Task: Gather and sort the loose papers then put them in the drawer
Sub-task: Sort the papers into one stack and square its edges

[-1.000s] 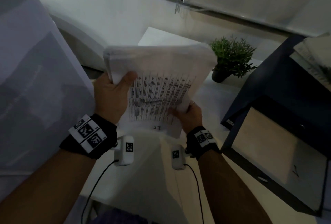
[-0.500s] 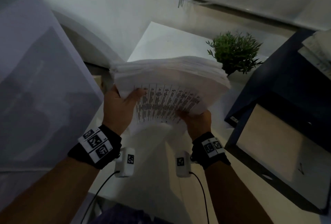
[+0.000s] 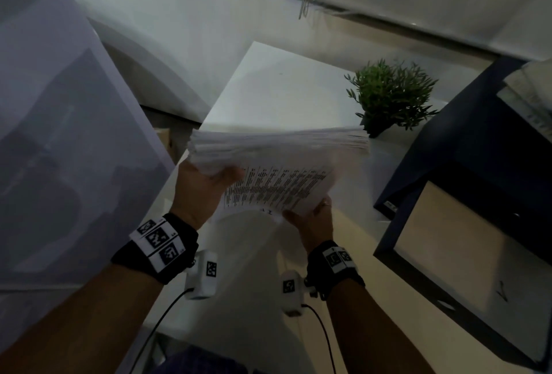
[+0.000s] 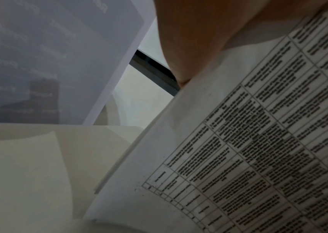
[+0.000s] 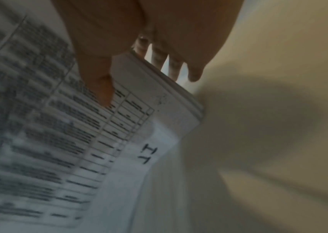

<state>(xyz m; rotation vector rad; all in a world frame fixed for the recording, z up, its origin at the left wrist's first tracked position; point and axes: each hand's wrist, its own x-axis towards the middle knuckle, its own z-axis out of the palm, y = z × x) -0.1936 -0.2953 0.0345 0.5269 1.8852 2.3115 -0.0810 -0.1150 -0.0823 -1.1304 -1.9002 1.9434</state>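
Right now both hands are on the stack of papers, which is held up in the air above the white table, tipped so its fanned far edge points away from the person. The left hand grips the stack's left corner, thumb lying across the top sheet and the rest of the fingers hidden beneath. The right hand pinches the near right corner: in the right wrist view the thumb presses down on the printed top page while the other fingers reach under the edge of the pile. The top sheet carries a table of dense black text (too blurred to read, apart from a handwritten mark near its bottom margin).

To the right, well apart from the papers, a dark blue cabinet stands with its drawer pulled open, pale bottom showing. A small green potted plant sits on the table just beyond the stack's far right corner. A large pale board leans at the left.
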